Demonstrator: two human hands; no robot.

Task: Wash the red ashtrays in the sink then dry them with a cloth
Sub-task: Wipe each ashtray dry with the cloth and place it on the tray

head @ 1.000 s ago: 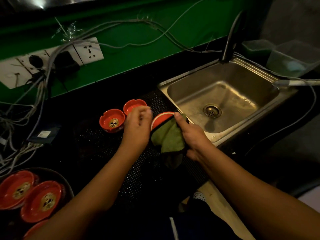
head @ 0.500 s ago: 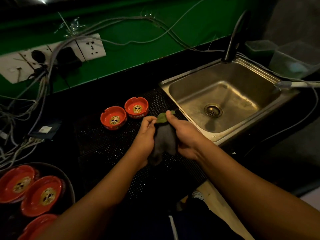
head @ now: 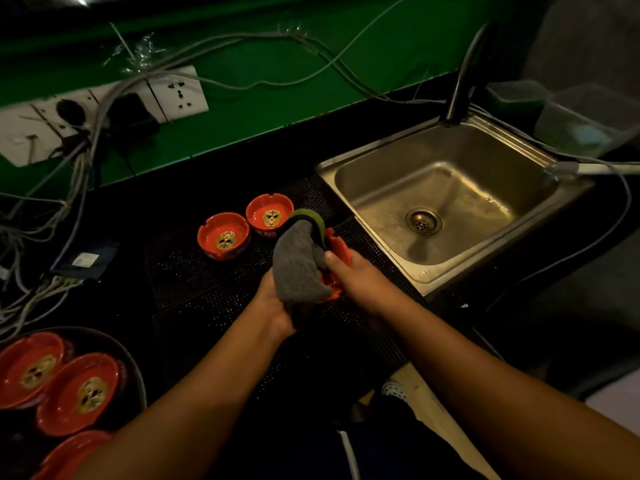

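Note:
A red ashtray (head: 337, 249) stands on edge over the black mat, gripped by my right hand (head: 360, 278) with the thumb across its face. A grey and green cloth (head: 299, 261) covers most of that ashtray, and my left hand (head: 273, 306) holds the cloth from below. Two more red ashtrays (head: 223, 234) (head: 268, 215) with gold emblems sit upright on the mat behind my hands. The steel sink (head: 446, 161) lies to the right, dry-looking, with its drain (head: 423, 221) bare.
A dark tray (head: 133, 368) at the lower left carries three red ashtrays (head: 81, 393). Wall sockets (head: 178, 93) and a tangle of cables (head: 38, 237) crowd the left back. The tap (head: 460, 88) rises behind the sink. Clear plastic tubs (head: 585, 119) stand at the far right.
The cloth has been turned over the ashtray, grey side up. The ashtray's red rim now shows at my right hand, and both hands have shifted slightly toward me.

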